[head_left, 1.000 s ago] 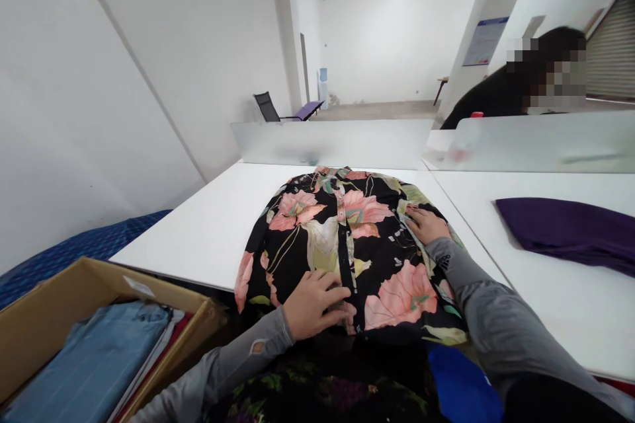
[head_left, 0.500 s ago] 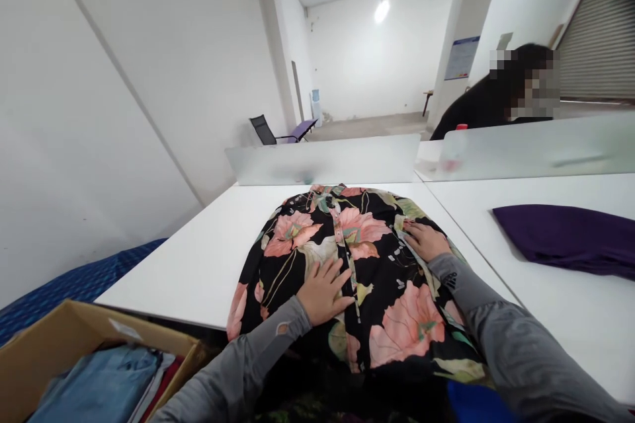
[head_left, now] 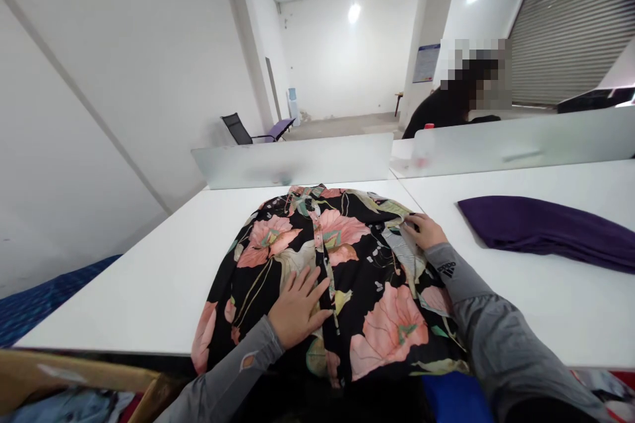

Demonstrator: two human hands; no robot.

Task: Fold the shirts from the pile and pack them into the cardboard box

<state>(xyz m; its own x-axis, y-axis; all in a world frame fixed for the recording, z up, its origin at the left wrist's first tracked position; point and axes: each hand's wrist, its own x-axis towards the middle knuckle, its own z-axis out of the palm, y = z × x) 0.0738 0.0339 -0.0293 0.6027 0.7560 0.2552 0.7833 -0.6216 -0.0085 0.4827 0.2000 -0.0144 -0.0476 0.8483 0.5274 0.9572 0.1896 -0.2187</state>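
At near left, a cardboard box (head_left: 109, 374) stood by the surface's (head_left: 124, 297) edge; cloth dragged that way might have caught on it. The left hand (head_left: 300, 307) lay spread on the black floral shirt (head_left: 357, 277), near its middle; pushing sideways could have rucked the thin cloth. The shirt lay front up, its near end apparently past the edge, so its weight might have pulled it down if unpinned. The right hand (head_left: 424, 231) bent its fingers to the shirt's right side, whether pinching I couldn't tell; a hard tug could have skewed it. Farther right lay a dark purple garment (head_left: 540, 231), apart.
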